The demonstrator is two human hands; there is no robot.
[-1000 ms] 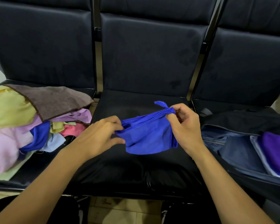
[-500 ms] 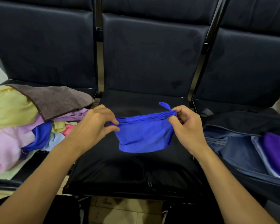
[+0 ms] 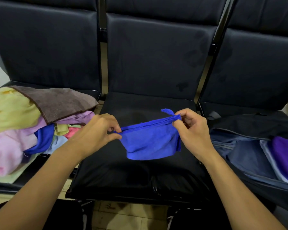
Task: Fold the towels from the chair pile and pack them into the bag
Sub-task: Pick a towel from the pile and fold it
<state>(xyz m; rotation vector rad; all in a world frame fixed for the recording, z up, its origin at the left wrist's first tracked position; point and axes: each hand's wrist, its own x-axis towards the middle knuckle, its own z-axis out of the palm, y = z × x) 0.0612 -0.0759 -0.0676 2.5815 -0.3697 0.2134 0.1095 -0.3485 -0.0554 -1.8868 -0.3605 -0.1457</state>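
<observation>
Two bare forearms enter from the bottom edge, over tiled floor (image 3: pixel 121 218). Left hand (image 3: pixel 96 131) pinches the left top corner of one folded blue towel (image 3: pixel 150 141) between thumb and curled fingers; right hand (image 3: pixel 192 130) pinches the right top corner likewise. The hands are apart, the towel's top edge stretched taut between them. The towel hangs free below that edge, above the middle seat (image 3: pixel 140 176), not resting on it. A small loop tab sticks up at the right corner, just beside the right thumb.

Seats: three black padded chairs in a row, counted left to right; backrests behind.

Left seat: one loose pile of towels (image 3: pixel 23 128). Colours visible: yellow, brown on top, lilac, pink, blue, pale green, coral, light blue. The exact number of pieces cannot be told, since they overlap.

Right seat: one dark bag (image 3: pixel 249 151), unzipped and open. Inside, one purple towel (image 3: pixel 284 153) lying on a white piece.
</observation>
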